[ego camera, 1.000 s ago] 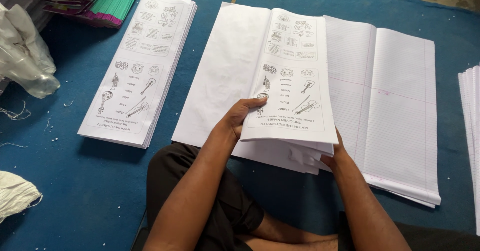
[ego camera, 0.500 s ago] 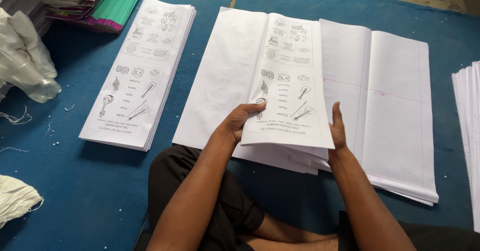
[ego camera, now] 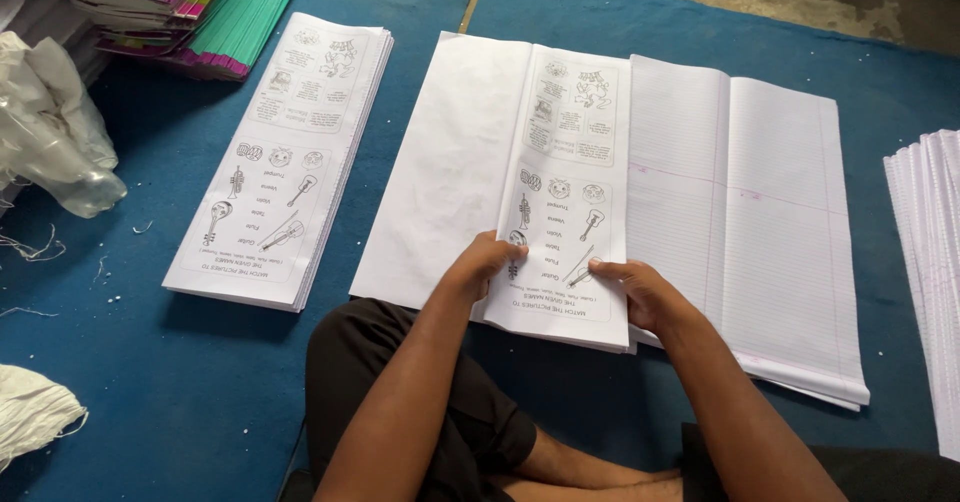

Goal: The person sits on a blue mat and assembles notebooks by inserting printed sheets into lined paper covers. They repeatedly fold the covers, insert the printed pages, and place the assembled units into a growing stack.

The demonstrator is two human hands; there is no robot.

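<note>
- At the near edge of the printed sheet point(ego camera: 565, 192), both hands lie flat, palms down, holding nothing closed; fingers spread and pressing the paper.
- The left hand point(ego camera: 487, 262) touches the sheet's lower left edge, fingertips on the pictures of instruments.
- The right hand point(ego camera: 640, 292) rests on the lower right corner, index finger pointing toward 9 o'clock across the print.
- The printed sheet is a long narrow strip with line drawings and text; it lies on top of a stack, running from 6 to 12 o'clock in front of the person.
- A blank sheet point(ego camera: 450, 177) lies just beside it at 9 o'clock, touching or slightly under it; which one, the view does not show.
- Ruled sheets point(ego camera: 745, 232) spread out at 3 o'clock, their left edge under the printed sheet.
- A second printed pile point(ego camera: 285, 157) lies well apart at 10 o'clock on the blue mat point(ego camera: 140, 392).
- Coloured booklets point(ego camera: 190, 7) are stacked at 11 o'clock.
- Clear plastic point(ego camera: 50, 132) sits crumpled at 9 o'clock, by the left border.
- Another white stack point(ego camera: 930, 262) shows at the 3 o'clock border.
</note>
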